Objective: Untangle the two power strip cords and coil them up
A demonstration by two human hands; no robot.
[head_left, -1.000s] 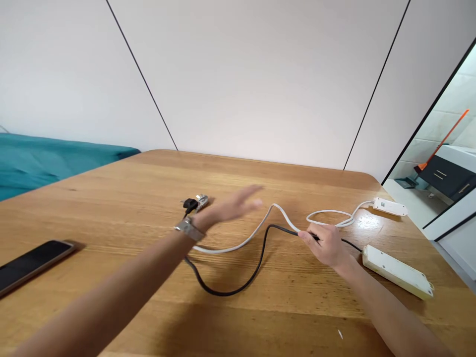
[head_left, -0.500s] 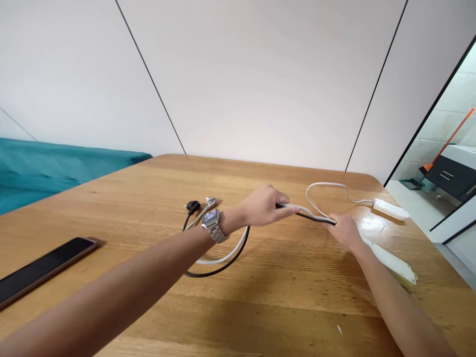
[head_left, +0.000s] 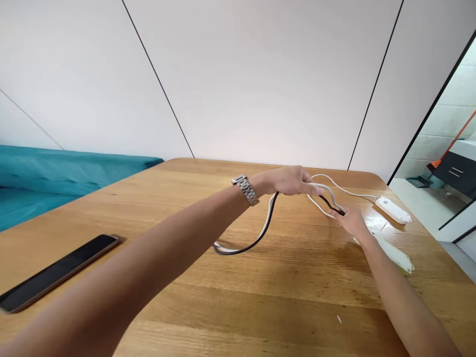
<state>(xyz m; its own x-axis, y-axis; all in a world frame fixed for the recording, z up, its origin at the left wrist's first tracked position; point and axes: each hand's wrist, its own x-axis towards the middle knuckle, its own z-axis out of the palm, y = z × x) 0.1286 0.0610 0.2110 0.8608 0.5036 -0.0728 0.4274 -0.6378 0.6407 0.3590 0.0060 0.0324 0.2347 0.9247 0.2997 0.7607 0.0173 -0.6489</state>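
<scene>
My left hand (head_left: 295, 180), with a metal-banded watch (head_left: 246, 189) on its wrist, is closed around a white cable and a black cable, lifted above the table. Lower and to the right, my right hand (head_left: 351, 221) grips the same two cables. Between the hands the white cable (head_left: 332, 192) bows upward over the black one. From my left hand both run down in a loop, the black cable (head_left: 266, 227) outermost. My left forearm hides the plug ends. A white power strip (head_left: 393, 209) lies at the right; a second power strip (head_left: 397, 255) is partly behind my right forearm.
The wooden table (head_left: 238, 307) meets a white panelled wall at the back. A phone (head_left: 55, 272) lies at the left. A teal sofa (head_left: 74, 171) stands behind the left edge. A small white scrap (head_left: 339, 319) lies near the front.
My left hand has moved right and up, closer to my right hand, drawing the cable loop along. The two plugs have gone from sight behind my left arm.
</scene>
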